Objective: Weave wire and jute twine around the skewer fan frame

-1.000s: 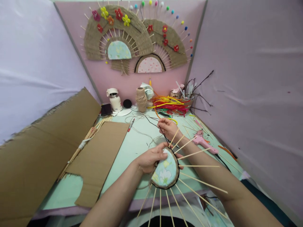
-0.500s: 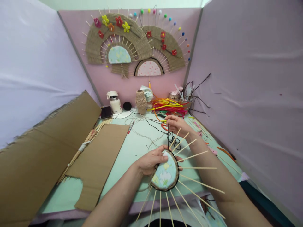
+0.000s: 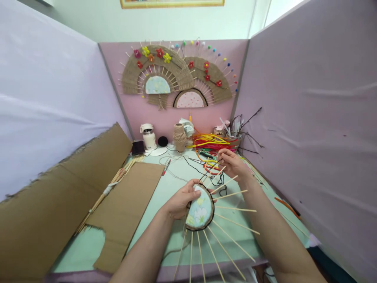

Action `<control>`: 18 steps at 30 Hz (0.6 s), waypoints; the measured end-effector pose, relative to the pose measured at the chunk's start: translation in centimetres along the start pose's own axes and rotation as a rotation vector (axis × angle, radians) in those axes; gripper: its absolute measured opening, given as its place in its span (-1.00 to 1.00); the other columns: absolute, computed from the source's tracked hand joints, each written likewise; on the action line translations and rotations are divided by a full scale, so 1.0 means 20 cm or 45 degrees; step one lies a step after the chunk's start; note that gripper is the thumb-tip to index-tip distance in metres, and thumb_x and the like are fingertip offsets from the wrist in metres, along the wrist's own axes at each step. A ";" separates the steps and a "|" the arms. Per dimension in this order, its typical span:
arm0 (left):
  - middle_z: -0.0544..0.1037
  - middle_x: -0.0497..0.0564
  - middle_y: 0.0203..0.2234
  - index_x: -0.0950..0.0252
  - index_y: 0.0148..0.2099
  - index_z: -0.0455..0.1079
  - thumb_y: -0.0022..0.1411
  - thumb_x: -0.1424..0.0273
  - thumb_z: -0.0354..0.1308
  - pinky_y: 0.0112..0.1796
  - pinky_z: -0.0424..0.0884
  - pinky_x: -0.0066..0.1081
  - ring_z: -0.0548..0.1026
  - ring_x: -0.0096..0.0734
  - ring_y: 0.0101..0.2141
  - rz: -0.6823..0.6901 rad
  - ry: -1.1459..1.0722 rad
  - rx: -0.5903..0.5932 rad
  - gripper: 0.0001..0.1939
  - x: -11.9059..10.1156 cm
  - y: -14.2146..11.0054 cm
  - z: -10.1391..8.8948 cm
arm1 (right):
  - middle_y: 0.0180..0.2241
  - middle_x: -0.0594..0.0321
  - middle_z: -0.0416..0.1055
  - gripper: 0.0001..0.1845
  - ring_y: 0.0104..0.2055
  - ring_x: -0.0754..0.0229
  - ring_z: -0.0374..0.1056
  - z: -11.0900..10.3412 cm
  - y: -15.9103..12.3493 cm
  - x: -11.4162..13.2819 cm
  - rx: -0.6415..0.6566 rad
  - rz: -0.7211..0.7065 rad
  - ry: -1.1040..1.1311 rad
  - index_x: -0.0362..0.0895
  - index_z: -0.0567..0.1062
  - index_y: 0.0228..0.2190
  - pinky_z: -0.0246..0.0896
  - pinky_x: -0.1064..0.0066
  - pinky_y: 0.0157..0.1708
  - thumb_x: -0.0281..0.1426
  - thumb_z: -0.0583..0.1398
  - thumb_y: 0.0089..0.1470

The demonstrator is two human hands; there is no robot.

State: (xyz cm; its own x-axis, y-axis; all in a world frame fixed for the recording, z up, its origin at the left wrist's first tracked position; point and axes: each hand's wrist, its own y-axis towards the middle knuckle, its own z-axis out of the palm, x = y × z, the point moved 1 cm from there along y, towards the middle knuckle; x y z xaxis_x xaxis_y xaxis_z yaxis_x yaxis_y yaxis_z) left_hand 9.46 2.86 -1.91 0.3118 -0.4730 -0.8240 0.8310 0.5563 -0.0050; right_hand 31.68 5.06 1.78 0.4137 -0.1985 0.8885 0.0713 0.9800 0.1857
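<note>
Now | half-disc (image 3: 201,212) — between left thumb (image 3: 193,194) and fingers (image 3: 191,183) | cord (image 3: 211,168) — right fingers (image 3: 226,154)

One head-worn camera looks forward and down across the mint-green table (image 3: 156,196) from its near edge. The pink backboard (image 3: 147,116) faces it from farther off at twelve o'clock; nearer, the left hand (image 3: 183,199) shows toward six, the right hand (image 3: 233,162) toward four.

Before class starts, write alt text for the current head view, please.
The left hand grips a floral half circle with sticks fanning out; the right hand holds black cord running to its edge. Behind, decorated fans hang against a pink board.
</note>
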 end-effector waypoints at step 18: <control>0.45 -0.01 -0.28 0.27 -0.11 0.32 -0.04 0.32 0.33 -0.36 0.32 -0.51 0.42 -0.48 -0.36 0.336 0.247 -0.406 -0.58 -0.07 -0.01 -0.03 | -0.71 0.45 0.07 -0.69 -0.67 0.41 -0.08 0.03 0.04 -0.13 -0.084 -0.044 -0.369 -0.14 0.40 -0.56 -0.18 0.51 -0.68 -0.19 0.34 -0.21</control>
State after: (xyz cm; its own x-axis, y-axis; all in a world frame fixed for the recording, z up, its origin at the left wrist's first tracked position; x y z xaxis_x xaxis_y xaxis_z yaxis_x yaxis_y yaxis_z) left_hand 8.52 3.76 -1.15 0.3765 -0.1671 -0.9112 0.5415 0.8377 0.0701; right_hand 30.17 6.33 -0.18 0.1347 -0.2179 0.9666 0.1432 0.9696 0.1986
